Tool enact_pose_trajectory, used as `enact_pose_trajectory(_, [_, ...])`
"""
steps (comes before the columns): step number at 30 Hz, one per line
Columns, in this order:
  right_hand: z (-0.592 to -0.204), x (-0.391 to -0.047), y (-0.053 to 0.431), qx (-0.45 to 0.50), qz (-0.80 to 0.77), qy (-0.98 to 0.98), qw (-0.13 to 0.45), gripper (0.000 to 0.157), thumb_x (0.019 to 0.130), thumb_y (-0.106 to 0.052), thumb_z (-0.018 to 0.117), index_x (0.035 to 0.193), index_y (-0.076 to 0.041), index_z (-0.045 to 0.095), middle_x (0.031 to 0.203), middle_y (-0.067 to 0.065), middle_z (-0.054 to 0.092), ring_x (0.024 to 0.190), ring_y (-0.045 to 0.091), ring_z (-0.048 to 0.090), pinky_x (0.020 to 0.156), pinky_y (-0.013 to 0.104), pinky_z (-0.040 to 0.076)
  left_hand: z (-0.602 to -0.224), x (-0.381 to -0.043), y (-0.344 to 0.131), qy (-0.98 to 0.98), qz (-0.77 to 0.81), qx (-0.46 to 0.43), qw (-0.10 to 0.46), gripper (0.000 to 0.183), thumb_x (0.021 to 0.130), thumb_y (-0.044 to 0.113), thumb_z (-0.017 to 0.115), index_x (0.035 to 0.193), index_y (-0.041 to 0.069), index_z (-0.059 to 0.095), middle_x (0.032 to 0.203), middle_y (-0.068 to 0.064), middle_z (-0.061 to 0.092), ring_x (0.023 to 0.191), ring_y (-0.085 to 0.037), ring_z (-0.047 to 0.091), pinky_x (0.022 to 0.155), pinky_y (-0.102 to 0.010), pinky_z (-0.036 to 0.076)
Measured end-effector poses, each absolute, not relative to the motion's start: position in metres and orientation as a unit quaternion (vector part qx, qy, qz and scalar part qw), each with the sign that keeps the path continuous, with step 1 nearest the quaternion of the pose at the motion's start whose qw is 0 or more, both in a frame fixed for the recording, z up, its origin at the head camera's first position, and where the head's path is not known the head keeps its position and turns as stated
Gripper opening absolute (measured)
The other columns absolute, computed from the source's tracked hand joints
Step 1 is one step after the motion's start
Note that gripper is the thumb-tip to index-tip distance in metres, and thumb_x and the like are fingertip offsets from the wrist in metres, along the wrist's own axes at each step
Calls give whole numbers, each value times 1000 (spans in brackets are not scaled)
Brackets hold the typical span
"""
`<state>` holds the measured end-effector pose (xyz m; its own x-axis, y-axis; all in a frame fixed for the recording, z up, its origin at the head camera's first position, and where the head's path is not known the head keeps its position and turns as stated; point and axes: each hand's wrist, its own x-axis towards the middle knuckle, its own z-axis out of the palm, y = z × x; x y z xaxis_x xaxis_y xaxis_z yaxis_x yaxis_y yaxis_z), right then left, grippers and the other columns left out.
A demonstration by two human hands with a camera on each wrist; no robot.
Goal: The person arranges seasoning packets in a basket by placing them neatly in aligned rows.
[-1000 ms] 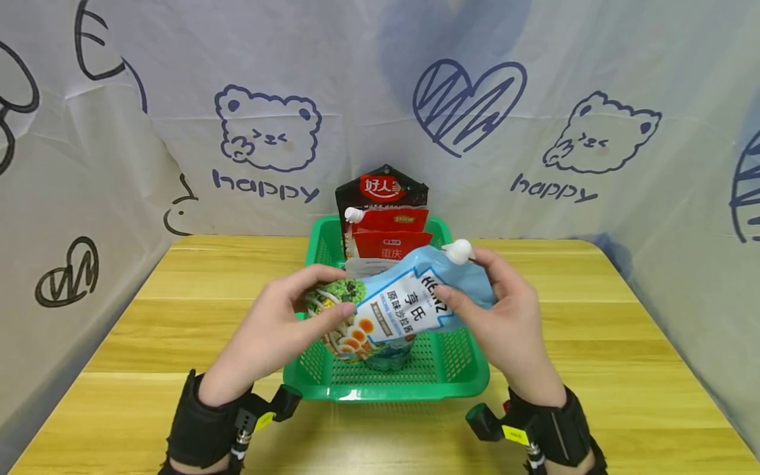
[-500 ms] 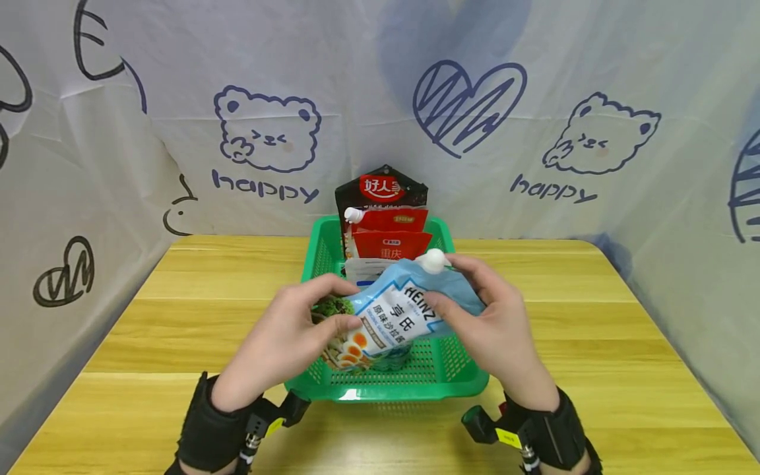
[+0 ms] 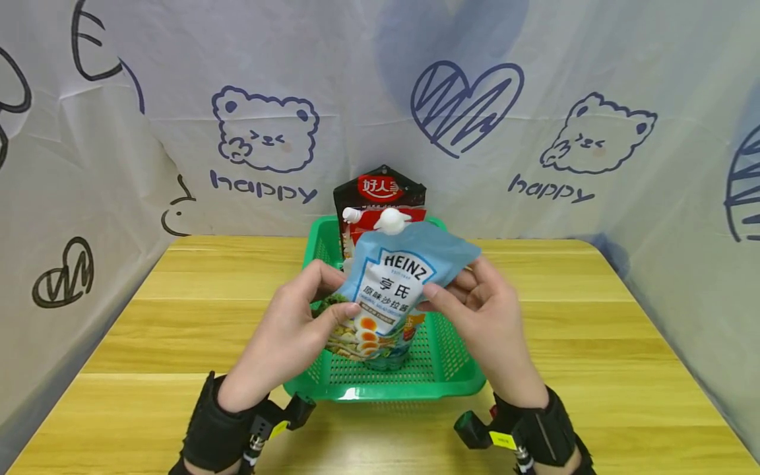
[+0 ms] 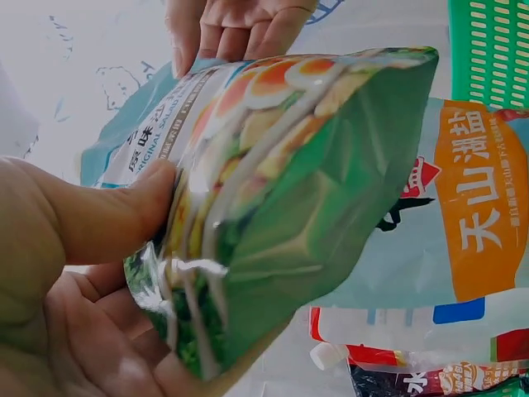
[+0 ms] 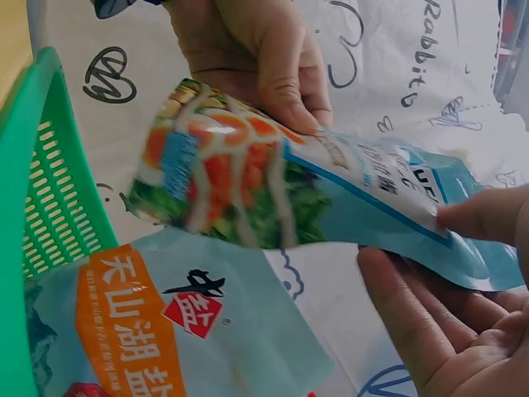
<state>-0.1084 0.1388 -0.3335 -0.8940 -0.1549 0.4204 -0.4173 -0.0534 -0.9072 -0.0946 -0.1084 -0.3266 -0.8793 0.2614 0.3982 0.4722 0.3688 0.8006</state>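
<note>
A light blue Heinz salad dressing pouch (image 3: 394,277) with a white spout cap (image 3: 392,220) is held above the green basket (image 3: 410,390), its cap end up and its picture of eggs low. My left hand (image 3: 297,323) grips the pouch's lower left side, thumb on the front and fingers behind. At the right edge my right hand (image 3: 483,320) pinches it, thumb on the front, as the right wrist view also shows. Behind the pouch, a pale blue salt bag (image 5: 240,322) with an orange band stands in the basket, mostly hidden in the head view.
At the back of the basket stand a black pouch (image 3: 380,188) with a red label and red packets, one with a white cap (image 3: 351,214). The basket rests on a wooden table (image 3: 594,343). A white cloth (image 3: 368,79) with drawings hangs behind.
The pouch has turned from lying slanted to more upright, its cap moving left and up. My right hand has shifted its hold to the pouch's right edge; the left hand keeps its grip.
</note>
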Motion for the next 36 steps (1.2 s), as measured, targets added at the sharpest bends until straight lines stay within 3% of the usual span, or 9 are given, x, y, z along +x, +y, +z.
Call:
enact_pose_trajectory(7, [-339, -111, 134, 227, 672, -695, 114, 40, 94, 8, 70, 132, 7, 59, 117, 23, 73, 91, 23, 77, 76, 45, 64, -328, -97, -108, -818, -521, -231, 83, 22, 93, -4, 73, 106, 4, 58, 101, -4, 69, 99, -17, 68, 91, -40, 60])
enact_pose_trajectory(15, [-340, -113, 137, 246, 648, -703, 160, 36, 90, 12, 73, 125, 7, 65, 110, 23, 75, 83, 21, 78, 69, 38, 64, -327, -97, -106, -819, -532, -210, 40, 25, 95, 1, 74, 114, 5, 59, 113, -10, 69, 98, -22, 72, 83, -35, 62])
enact_pose_trajectory(20, [-338, -114, 144, 269, 604, -730, 175, 31, 86, 15, 75, 116, 5, 69, 105, 20, 77, 83, 15, 77, 70, 32, 64, -325, -95, -106, -821, -526, -203, 93, 39, 93, 3, 77, 129, 8, 60, 118, -7, 68, 105, -21, 69, 87, -40, 61])
enact_pose_trajectory(25, [-336, -114, 148, 272, 574, -760, 141, 29, 85, 14, 76, 112, 3, 72, 104, 16, 78, 86, 13, 77, 73, 31, 64, -324, -95, -106, -812, -522, -216, 149, 53, 90, -2, 79, 138, 8, 58, 122, -7, 68, 103, -20, 70, 82, -34, 63])
enact_pose_trajectory(29, [-336, -115, 147, 277, 548, -782, 107, 26, 87, 11, 77, 111, 1, 73, 105, 13, 79, 87, 16, 78, 73, 32, 64, -324, -95, -106, -803, -525, -229, 163, 53, 87, -6, 80, 135, 8, 63, 121, -7, 68, 99, -19, 71, 77, -30, 63])
enact_pose_trajectory(36, [-338, -117, 146, 275, 519, -805, 84, 23, 87, 10, 76, 107, -1, 72, 107, 12, 79, 89, 19, 78, 75, 31, 64, -327, -95, -105, -797, -527, -248, 160, 36, 85, -7, 81, 117, 7, 72, 112, -4, 70, 96, -17, 73, 73, -28, 63])
